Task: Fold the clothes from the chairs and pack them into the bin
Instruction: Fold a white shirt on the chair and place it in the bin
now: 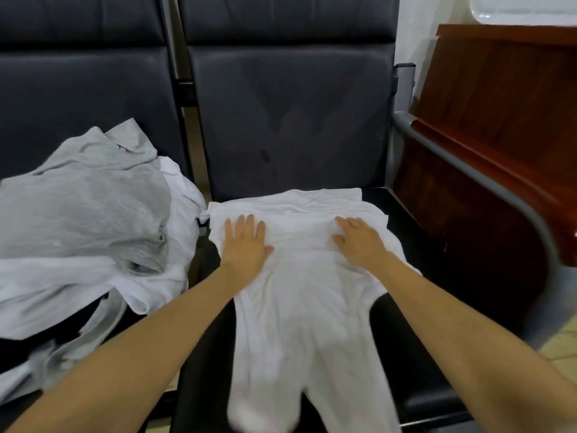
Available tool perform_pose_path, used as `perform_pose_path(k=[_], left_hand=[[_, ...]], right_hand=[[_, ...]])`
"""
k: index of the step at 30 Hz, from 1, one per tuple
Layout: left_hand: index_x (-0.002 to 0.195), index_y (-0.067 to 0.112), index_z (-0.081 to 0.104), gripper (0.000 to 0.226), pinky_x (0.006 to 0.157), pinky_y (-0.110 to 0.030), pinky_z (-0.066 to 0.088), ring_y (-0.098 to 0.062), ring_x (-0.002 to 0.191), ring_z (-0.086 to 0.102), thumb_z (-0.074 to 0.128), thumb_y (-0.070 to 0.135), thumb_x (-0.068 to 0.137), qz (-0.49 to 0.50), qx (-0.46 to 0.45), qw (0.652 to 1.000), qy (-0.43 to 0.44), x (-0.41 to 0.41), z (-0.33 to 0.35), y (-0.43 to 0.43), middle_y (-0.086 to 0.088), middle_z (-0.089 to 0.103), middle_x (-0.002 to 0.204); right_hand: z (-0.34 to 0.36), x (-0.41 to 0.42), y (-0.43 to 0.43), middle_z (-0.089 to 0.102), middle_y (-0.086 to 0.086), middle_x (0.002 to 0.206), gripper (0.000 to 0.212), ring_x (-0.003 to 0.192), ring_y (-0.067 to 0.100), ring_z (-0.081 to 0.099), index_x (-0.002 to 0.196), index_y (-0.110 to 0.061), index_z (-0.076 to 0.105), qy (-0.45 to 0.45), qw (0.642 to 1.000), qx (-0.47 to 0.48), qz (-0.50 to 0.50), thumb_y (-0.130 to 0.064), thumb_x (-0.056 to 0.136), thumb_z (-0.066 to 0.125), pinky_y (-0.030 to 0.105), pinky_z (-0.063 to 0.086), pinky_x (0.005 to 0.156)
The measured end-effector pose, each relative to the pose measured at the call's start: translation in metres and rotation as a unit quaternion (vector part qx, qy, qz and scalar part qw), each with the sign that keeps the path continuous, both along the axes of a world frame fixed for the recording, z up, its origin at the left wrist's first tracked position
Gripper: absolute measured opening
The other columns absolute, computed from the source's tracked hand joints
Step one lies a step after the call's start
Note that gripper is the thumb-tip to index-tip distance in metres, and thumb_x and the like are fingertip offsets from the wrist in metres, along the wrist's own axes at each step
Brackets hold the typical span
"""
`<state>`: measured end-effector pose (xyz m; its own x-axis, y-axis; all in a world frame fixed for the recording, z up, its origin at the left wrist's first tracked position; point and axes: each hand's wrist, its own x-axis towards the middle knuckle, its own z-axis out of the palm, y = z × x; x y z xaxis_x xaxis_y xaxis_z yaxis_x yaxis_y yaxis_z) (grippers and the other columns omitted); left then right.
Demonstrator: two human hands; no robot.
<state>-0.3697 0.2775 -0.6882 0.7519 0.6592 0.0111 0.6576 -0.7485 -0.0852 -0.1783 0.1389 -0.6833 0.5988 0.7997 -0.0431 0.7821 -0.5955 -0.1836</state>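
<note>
**Two palms flat on the white garment (pixel 299 292)**

Both hands lie on one white garment spread across the seat of the right-hand chair (pixel 290 120), a dark padded one. The left hand (pixel 246 245) rests palm down on the cloth's left part, fingers straight and slightly spread, thumb out to the side; its grip is slack and closes on nothing. The right hand (pixel 359 242) lies on the right part, fingers stretched forward and a little bent at the knuckles, touching the fabric without pinching it, so that grip is loose as well.

At the far end, near the chair back, the garment shows layered straight edges. Its near end narrows and splits into two lobes that reach the front edge of the seat; this lower part is blurred, so I cannot tell what kind of garment it is.

On the left-hand chair (pixel 78 89) sits an unfolded heap: a grey garment (pixel 87 198) on top, white clothes (pixel 62 282) beneath and beside it, and a dark cloth (pixel 18 348) at the bottom. One white edge of the heap reaches the gap between the seats, just beside the spread garment.

Right of the chair's grey armrest (pixel 468 170) stands a piece of reddish wooden furniture (pixel 484 135).
</note>
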Motion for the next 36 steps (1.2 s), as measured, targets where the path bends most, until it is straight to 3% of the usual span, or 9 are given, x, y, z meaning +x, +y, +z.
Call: perform_pose_path(k=[3, 6, 9, 14, 18, 21, 29, 32, 36], left_hand=[[0.117, 0.010, 0.063, 0.039, 0.093, -0.041, 0.043, -0.032, 0.101, 0.060, 0.074, 0.010, 0.079, -0.136, 0.081, 0.968, -0.192, -0.008, 0.009, -0.020, -0.014, 0.060, 0.116], [0.083, 0.015, 0.069, 0.016, 0.067, -0.033, 0.045, -0.023, 0.067, 0.060, 0.058, 0.027, 0.084, -0.234, -0.001, 0.941, -0.245, -0.052, 0.004, -0.054, -0.001, 0.061, 0.078], [0.102, 0.018, 0.069, 0.051, 0.073, -0.031, 0.045, -0.018, 0.081, 0.060, 0.034, 0.052, 0.086, -0.224, -0.121, 0.954, -0.160, -0.092, -0.006, -0.068, 0.002, 0.062, 0.093], [0.135, 0.009, 0.051, 0.043, 0.103, -0.029, 0.036, -0.028, 0.121, 0.051, 0.045, 0.030, 0.098, -0.150, -0.186, 0.960, -0.146, -0.107, -0.001, -0.056, -0.010, 0.050, 0.135], [0.143, 0.015, 0.037, 0.058, 0.108, -0.026, 0.030, -0.019, 0.129, 0.039, 0.058, 0.037, 0.094, -0.032, -0.295, 0.930, -0.216, -0.122, 0.016, -0.079, -0.001, 0.040, 0.138], [0.146, 0.017, 0.031, 0.074, 0.100, -0.024, 0.036, -0.015, 0.122, 0.044, 0.069, 0.039, 0.085, -0.028, -0.330, 0.932, -0.144, -0.140, 0.016, -0.093, 0.000, 0.044, 0.130], [0.070, 0.015, 0.045, 0.036, 0.054, -0.021, 0.027, -0.010, 0.066, 0.040, 0.076, 0.030, 0.081, 0.031, -0.364, 0.917, -0.161, -0.162, 0.019, -0.107, 0.003, 0.043, 0.073], [0.072, 0.011, 0.045, 0.034, 0.055, -0.022, 0.028, -0.012, 0.068, 0.042, 0.073, 0.028, 0.083, 0.039, -0.353, 0.913, -0.202, -0.169, 0.020, -0.114, 0.000, 0.046, 0.074], [0.080, 0.011, 0.050, 0.024, 0.058, -0.023, 0.033, -0.014, 0.071, 0.046, 0.071, 0.020, 0.084, 0.044, -0.353, 0.899, -0.254, -0.176, 0.029, -0.122, -0.002, 0.052, 0.077]], right_hand=[[0.007, -0.024, -0.013, 0.048, 0.008, 0.138, 0.042, 0.127, 0.025, 0.042, 0.138, -0.014, 0.045, -0.031, 0.993, 0.111, 0.033, -0.031, 0.100, 0.043, 0.035, 0.035, 0.104], [0.007, -0.055, -0.052, 0.059, 0.003, 0.116, 0.031, 0.110, 0.021, 0.051, 0.116, -0.015, 0.063, 0.000, 0.984, 0.136, 0.112, -0.036, 0.097, 0.049, 0.031, 0.041, 0.091], [0.002, -0.066, -0.085, 0.047, -0.003, 0.138, 0.045, 0.127, 0.017, 0.040, 0.133, -0.026, 0.052, 0.059, 0.986, 0.030, 0.151, -0.049, 0.095, 0.047, 0.030, 0.033, 0.105], [0.007, -0.051, -0.087, 0.019, -0.001, 0.159, 0.057, 0.147, 0.022, 0.010, 0.151, -0.027, 0.023, 0.041, 0.997, -0.042, 0.054, -0.049, 0.100, 0.036, 0.047, 0.010, 0.117], [0.018, -0.081, -0.107, 0.055, 0.001, 0.128, 0.037, 0.122, 0.018, 0.045, 0.127, -0.019, 0.056, 0.080, 0.982, 0.118, 0.127, -0.038, 0.094, 0.056, 0.028, 0.035, 0.104], [0.020, -0.113, -0.144, 0.059, -0.009, 0.103, 0.019, 0.100, 0.007, 0.051, 0.101, -0.023, 0.064, 0.093, 0.963, 0.085, 0.239, -0.039, 0.092, 0.058, 0.026, 0.044, 0.090], [0.006, -0.132, -0.202, 0.049, -0.011, 0.130, 0.031, 0.121, 0.008, 0.043, 0.114, -0.027, 0.061, 0.073, 0.945, 0.027, 0.317, -0.045, 0.089, 0.059, 0.029, 0.043, 0.101], [0.008, -0.141, -0.204, 0.040, -0.005, 0.139, 0.054, 0.127, 0.012, 0.037, 0.121, -0.025, 0.053, 0.005, 0.942, -0.035, 0.335, -0.059, 0.080, 0.063, 0.026, 0.034, 0.105], [-0.001, -0.152, -0.200, 0.049, 0.006, 0.131, 0.039, 0.119, 0.025, 0.049, 0.114, -0.018, 0.054, -0.093, 0.935, -0.004, 0.343, -0.034, 0.081, 0.068, 0.039, 0.042, 0.103]])
